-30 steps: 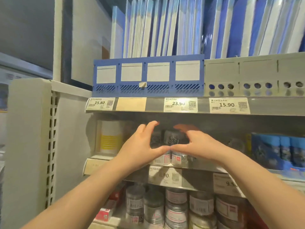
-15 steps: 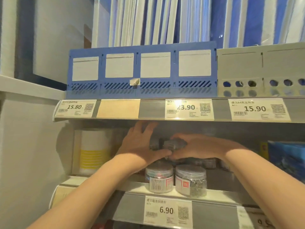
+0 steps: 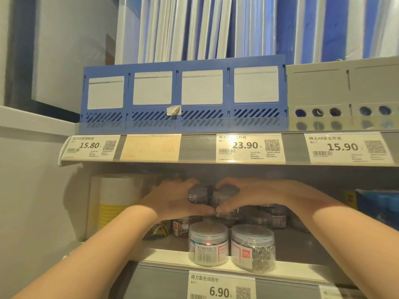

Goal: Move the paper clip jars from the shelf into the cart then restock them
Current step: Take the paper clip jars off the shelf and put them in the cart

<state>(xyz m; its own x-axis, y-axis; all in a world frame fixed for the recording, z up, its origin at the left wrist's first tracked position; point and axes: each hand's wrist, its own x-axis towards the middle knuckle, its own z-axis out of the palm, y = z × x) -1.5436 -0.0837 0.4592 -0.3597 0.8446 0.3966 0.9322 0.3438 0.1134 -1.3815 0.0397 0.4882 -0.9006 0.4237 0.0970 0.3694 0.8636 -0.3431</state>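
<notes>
Two clear paper clip jars stand side by side on top of other jars, deep in the shelf. My left hand [image 3: 172, 201] curls round the left top jar [image 3: 197, 196]; my right hand [image 3: 252, 197] curls round the right top jar [image 3: 225, 196]. My thumbs meet below them. At the shelf's front edge stand a jar of coloured clips [image 3: 208, 244] and a jar of silver clips [image 3: 253, 248]. More jars [image 3: 278, 216] sit behind, partly hidden by my arms. No cart is in view.
A white and yellow box [image 3: 116, 201] stands at the shelf's left end, blue packs [image 3: 377, 203] at its right. The shelf above [image 3: 194, 147] hangs low over my hands, carrying blue and grey file boxes. A price rail [image 3: 220, 285] runs along the front.
My view has moved closer and lower to the shelf. Both hands reached further in and closed round the two top jars, which showed between my fingers a second ago.
</notes>
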